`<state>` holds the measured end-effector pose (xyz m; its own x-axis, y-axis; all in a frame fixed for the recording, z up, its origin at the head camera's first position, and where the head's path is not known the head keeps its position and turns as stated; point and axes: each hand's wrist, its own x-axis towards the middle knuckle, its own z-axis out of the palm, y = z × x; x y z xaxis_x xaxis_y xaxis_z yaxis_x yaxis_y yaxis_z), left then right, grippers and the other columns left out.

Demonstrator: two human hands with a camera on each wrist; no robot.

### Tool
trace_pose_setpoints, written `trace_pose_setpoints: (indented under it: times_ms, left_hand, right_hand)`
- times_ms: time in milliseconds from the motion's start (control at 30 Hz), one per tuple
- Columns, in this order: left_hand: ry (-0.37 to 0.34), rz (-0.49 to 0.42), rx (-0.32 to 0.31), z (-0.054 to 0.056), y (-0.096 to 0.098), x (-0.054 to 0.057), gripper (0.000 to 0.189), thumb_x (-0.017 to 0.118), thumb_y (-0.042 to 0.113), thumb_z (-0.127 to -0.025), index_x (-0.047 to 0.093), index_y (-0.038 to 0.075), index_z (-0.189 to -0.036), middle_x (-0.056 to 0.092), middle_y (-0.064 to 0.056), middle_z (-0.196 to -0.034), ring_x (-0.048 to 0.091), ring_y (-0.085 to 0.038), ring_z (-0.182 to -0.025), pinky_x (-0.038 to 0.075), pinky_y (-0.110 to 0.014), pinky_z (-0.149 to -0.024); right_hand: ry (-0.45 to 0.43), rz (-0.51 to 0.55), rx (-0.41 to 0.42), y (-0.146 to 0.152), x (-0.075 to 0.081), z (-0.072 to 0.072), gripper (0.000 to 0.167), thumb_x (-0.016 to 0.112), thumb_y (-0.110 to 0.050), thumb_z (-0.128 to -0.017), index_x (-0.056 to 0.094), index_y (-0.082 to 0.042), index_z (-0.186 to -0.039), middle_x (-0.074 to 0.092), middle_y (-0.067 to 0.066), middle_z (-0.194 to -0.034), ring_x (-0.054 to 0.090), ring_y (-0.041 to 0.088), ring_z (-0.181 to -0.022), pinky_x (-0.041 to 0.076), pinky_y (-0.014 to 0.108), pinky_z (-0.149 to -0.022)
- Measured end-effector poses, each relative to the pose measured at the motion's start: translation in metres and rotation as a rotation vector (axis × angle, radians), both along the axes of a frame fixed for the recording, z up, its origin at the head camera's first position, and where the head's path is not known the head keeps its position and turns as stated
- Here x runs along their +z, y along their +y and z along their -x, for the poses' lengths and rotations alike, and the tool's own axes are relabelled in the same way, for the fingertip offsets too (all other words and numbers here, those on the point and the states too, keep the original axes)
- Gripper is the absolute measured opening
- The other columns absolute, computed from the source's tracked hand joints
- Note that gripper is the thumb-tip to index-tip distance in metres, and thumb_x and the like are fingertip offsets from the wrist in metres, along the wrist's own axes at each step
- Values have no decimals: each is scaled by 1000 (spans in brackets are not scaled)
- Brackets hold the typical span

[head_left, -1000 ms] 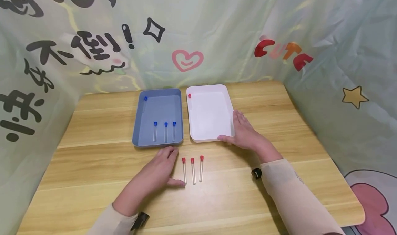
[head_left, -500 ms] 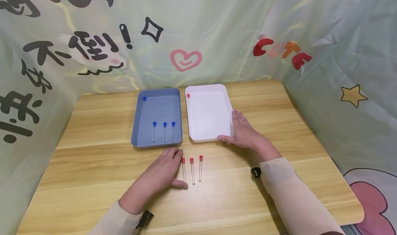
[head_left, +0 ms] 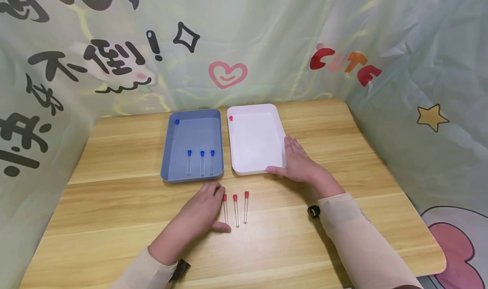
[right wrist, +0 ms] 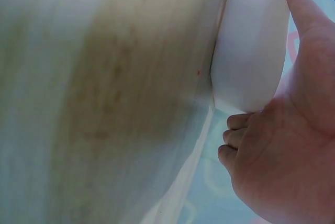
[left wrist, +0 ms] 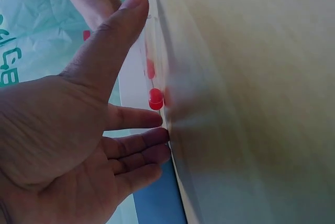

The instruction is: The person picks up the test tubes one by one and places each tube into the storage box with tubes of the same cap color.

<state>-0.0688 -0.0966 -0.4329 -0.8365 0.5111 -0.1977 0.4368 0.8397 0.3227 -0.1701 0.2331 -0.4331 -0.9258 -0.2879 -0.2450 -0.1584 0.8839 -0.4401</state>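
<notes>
Three clear test tubes with red caps (head_left: 235,210) lie side by side on the wooden table. Next to the leftmost one is my left hand (head_left: 198,208), fingers extended by its cap and thumb stretched out at its lower end. The left wrist view shows a red cap (left wrist: 155,99) beside the fingers (left wrist: 133,117), with the palm holding nothing. My right hand (head_left: 301,162) rests against the near right corner of the white tray (head_left: 257,170). Its thumb lies along the front edge and its straight fingers along the right side. In the right wrist view the palm (right wrist: 293,150) faces the tray's outer wall (right wrist: 248,51).
Left of the white tray stands a blue-grey tray (head_left: 165,153) holding several blue-capped tubes (head_left: 202,164). One red cap (head_left: 231,118) shows at the white tray's back left corner. A printed curtain (head_left: 267,39) hangs behind the table (head_left: 274,246) and along both sides.
My left hand has shifted slightly right, closer to the leftmost red-capped tube, then stayed there. My right hand and both trays keep their places, while the head view has drifted slightly.
</notes>
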Motion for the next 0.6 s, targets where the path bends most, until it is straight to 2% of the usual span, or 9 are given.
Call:
trace_pose_setpoints:
  times_ms: [300, 600]
  left_hand:
    - [14, 12, 9, 0, 2, -1, 101, 96, 52, -76, 58, -7, -149, 55, -24, -155, 52, -39, -146, 46, -53, -126]
    - [28, 30, 5, 1, 2, -1, 98, 97, 51, -77, 59, -8, -145, 58, -23, -152, 54, -37, -144, 48, -51, -125]
  right_hand:
    - [-14, -10, 1, 1, -2, 1, 136, 69, -71, -95, -9, 13, -167, -8, 32, -180, -6, 48, -170, 1, 58, -141]
    - [-8, -17, 1, 1, -4, 2, 135, 69, -71, -95, -9, 13, -167, -8, 32, -180, -5, 47, -170, 2, 58, -141]
